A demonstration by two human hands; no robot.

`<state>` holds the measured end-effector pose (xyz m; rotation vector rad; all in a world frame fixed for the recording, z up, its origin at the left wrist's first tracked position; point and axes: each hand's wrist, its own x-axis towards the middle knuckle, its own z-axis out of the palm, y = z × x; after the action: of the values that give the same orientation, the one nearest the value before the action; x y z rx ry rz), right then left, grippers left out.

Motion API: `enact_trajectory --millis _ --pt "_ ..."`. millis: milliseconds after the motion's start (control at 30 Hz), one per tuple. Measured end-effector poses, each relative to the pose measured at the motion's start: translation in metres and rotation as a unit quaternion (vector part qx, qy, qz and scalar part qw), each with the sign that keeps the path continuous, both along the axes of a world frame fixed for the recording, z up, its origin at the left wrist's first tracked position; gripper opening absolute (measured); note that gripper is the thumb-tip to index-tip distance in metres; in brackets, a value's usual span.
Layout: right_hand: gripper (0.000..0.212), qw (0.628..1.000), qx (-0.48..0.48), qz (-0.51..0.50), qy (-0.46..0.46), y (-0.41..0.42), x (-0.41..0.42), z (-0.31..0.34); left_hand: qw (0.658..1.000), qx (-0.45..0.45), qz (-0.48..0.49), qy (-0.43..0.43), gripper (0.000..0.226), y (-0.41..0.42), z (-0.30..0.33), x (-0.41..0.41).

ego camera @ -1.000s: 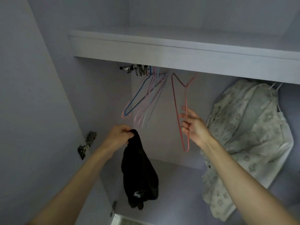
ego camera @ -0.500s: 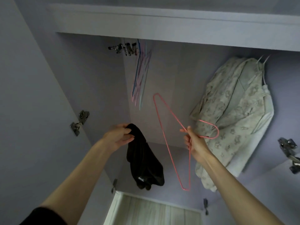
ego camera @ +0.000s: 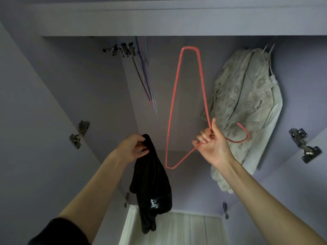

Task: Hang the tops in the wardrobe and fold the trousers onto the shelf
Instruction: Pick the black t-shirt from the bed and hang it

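My left hand (ego camera: 131,149) is gripping the black top (ego camera: 152,184) by a bunched upper edge, garment hanging limp below, in front of the open wardrobe, not yet on any hanger. My right hand (ego camera: 211,144) is clenching the red wire hanger (ego camera: 177,96) near its neck, hook pointing right and triangle tilted up toward the shelf (ego camera: 159,20) underside. Inside, spare hangers (ego camera: 144,75) are hanging at upper left w/ metal clips (ego camera: 122,49) beside them, and a pale floral garment (ego camera: 244,103) is hanging at right, behind my right hand.
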<state>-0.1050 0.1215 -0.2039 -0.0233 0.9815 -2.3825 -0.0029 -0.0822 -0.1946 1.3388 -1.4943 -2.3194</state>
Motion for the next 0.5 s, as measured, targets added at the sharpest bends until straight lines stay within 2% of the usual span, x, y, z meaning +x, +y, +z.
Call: enact_trajectory --millis 167,400,500 --pt "0.049 0.996 -0.088 -0.017 -0.005 -0.004 0.002 0.014 1.000 0.005 -0.003 0.006 0.019 0.003 0.006 -0.003" --pt "0.048 0.990 -0.135 -0.045 -0.004 0.004 0.004 0.029 0.982 -0.177 -0.070 0.006 0.020 0.012 0.025 -0.009" --pt "0.048 0.991 -0.121 -0.045 0.025 0.002 0.004 0.031 0.976 -0.204 -0.071 0.023 0.020 0.020 0.031 -0.010"
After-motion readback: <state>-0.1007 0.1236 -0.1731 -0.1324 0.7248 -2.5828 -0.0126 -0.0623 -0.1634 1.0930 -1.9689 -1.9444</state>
